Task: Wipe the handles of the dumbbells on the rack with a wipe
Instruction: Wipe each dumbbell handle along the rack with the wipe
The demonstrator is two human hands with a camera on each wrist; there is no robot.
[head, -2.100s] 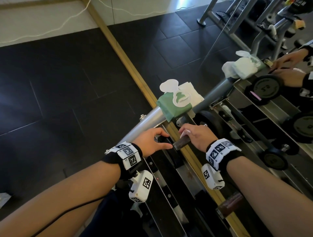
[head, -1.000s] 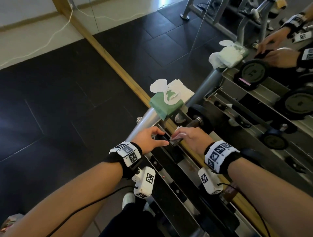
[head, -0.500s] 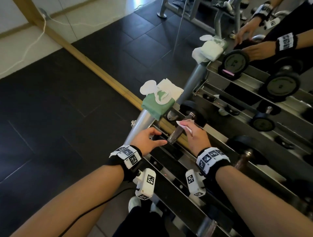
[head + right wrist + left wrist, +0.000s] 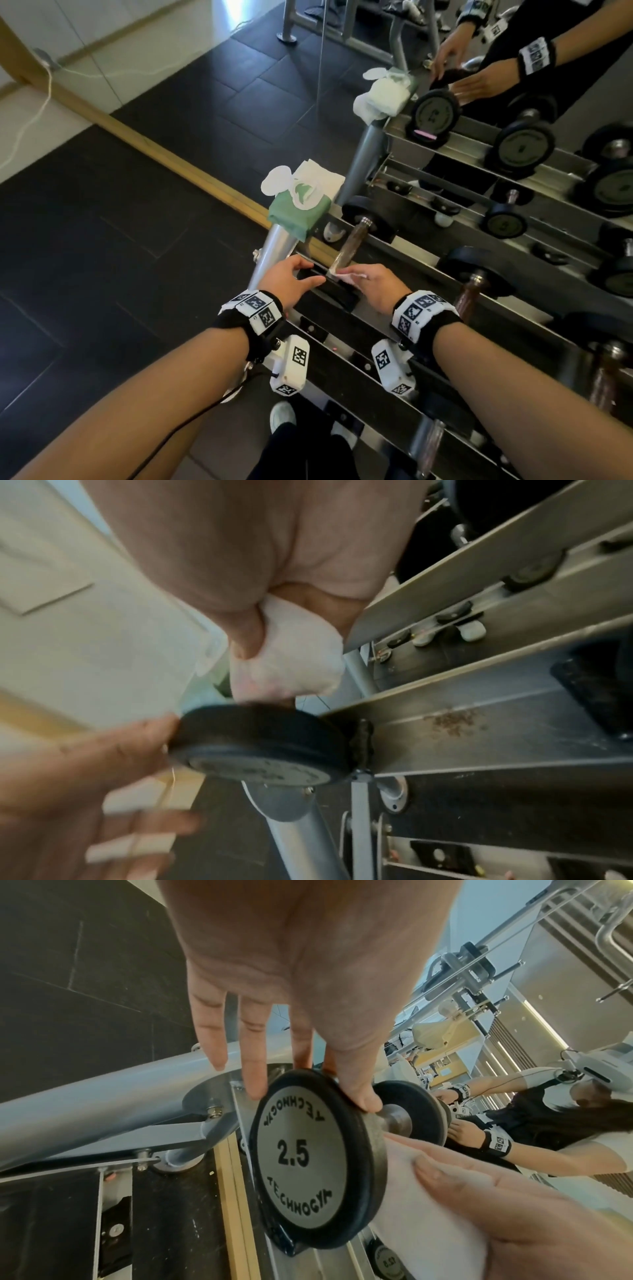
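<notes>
A small black 2.5 dumbbell (image 4: 315, 1150) lies on the top shelf of the steel rack (image 4: 404, 246), at its left end. Its brownish handle (image 4: 351, 245) runs from the far plate (image 4: 368, 214) toward me. My left hand (image 4: 308, 272) arches over the near plate (image 4: 260, 737), thumb and fingers on its rim. My right hand (image 4: 352, 275) grips a white wipe (image 4: 346, 274) wrapped round the near end of the handle, right against that plate. The wipe (image 4: 287, 664) bulges out of my fist in the right wrist view.
A green wipes pack (image 4: 301, 209) with its lid flipped sits on the rack's grey post (image 4: 274, 253). More dumbbells (image 4: 474, 284) lie further right on the shelf. A mirror with a wooden frame (image 4: 171, 164) behind the rack reflects the hands and weights.
My right hand has slid the wipe back along the handle from its middle to the near plate. The left hand stays on that plate. The head view has shifted.
</notes>
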